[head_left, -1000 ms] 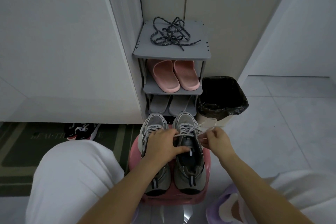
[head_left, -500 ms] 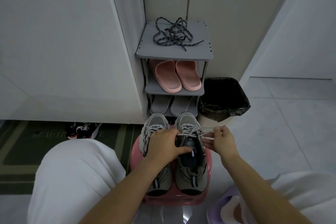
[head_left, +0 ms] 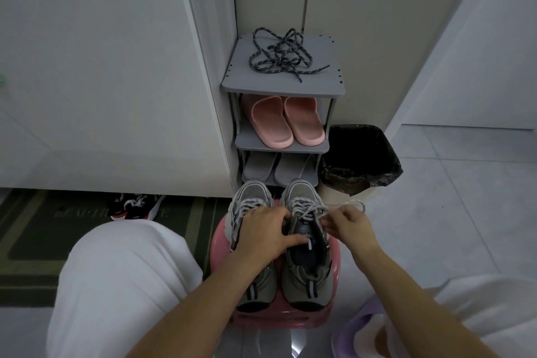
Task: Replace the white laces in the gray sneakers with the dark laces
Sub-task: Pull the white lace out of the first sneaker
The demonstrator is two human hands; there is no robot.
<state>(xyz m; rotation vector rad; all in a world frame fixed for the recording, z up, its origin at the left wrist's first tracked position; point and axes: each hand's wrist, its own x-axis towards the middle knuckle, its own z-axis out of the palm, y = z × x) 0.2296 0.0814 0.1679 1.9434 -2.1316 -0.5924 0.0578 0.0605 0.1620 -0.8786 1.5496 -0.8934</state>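
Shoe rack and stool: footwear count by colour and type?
Gray sneakers: 2
Pink slippers: 2
Gray slippers: 2
Total: 6

Both bare forearms reach forward from the lower edge of view and draw close together at the hands. The left hand (head_left: 266, 231) lies palm down, knuckles up. Its fingers curl over the inner edge of a gray sneaker (head_left: 302, 285), and its thumb stretches out to the right across the shoe's tongue. Just right of it, with a small gap between them, the right hand (head_left: 350, 222) is turned back-up with its wrist in line with the forearm. Its fingertips are bunched, pinching a strand of the white lace (head_left: 308, 210), which loops out beyond the knuckles.
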